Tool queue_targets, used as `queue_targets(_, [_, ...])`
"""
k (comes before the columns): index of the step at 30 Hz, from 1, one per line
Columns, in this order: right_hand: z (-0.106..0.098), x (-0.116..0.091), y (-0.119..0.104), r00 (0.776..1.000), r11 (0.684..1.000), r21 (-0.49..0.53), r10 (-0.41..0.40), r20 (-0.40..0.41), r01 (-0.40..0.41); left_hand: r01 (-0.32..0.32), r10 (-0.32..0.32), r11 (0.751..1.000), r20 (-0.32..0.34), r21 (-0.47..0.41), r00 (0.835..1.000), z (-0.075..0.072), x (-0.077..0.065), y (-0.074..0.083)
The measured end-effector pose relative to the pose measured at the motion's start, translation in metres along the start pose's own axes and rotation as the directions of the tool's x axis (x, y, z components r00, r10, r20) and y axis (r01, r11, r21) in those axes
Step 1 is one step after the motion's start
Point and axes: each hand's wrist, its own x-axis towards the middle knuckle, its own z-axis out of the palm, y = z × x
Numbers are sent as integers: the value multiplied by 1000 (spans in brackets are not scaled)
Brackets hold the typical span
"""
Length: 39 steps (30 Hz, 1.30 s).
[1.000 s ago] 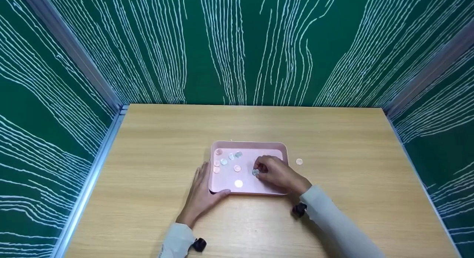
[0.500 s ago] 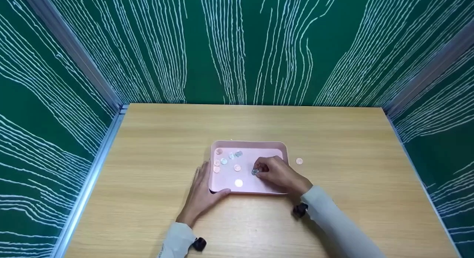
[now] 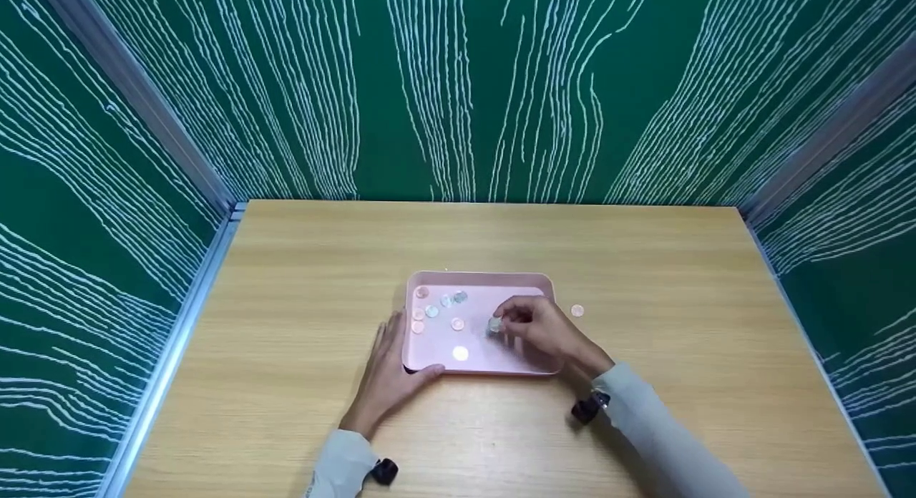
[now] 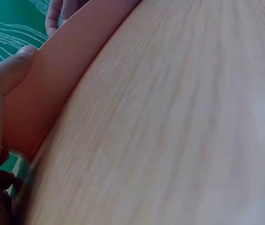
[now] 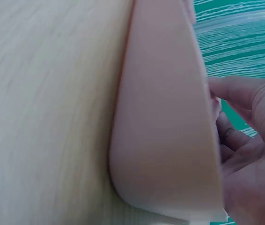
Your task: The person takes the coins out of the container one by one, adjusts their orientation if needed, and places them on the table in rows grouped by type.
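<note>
A pink tray [image 3: 436, 365] lies on the wooden table, with several silver and copper-coloured coins spread over its left and middle part. My left hand [image 3: 386, 373] rests against the tray's near left corner, its fingers extended along the left wall and the thumb on the front rim. Over the tray's right half, my right hand [image 3: 547, 330] pinches a silver coin [image 3: 494, 325] between thumb and fingertips. In the right wrist view the tray wall [image 5: 165, 122] hides the fingertips and the coin. The left wrist view shows the left thumb [image 4: 18, 65] touching the rim.
One copper-coloured coin [image 3: 577, 310] lies on the table [image 3: 644, 269] just right of the tray. Green panels [image 3: 486, 90] with white wavy lines enclose the table at the back and both sides.
My right hand has lifted slightly from the tray floor with the silver coin and shifted a little right. My left hand and the other coins stay put.
</note>
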Motion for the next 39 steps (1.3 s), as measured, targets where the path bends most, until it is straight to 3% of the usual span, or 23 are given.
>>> queue_targets(6, [-16,-12,-3,992,998,67,31,-120,-23,12,-12,1000,3,-8,1000,-1,0,0])
queue_targets(14, [-39,-29,-1,977,975,206,120,-175,-83,-27,27,1000,-11,-9,1000,0,-1,-2])
queue_targets(28, [-74,-74,25,949,968,215,187,-253,-133,5,-6,1000,-3,-8,1000,-1,-1,0])
queue_targets(39, [-83,-85,58,929,966,174,233,-288,-189,-9,9,1000,-6,-2,1000,-1,-2,-1])
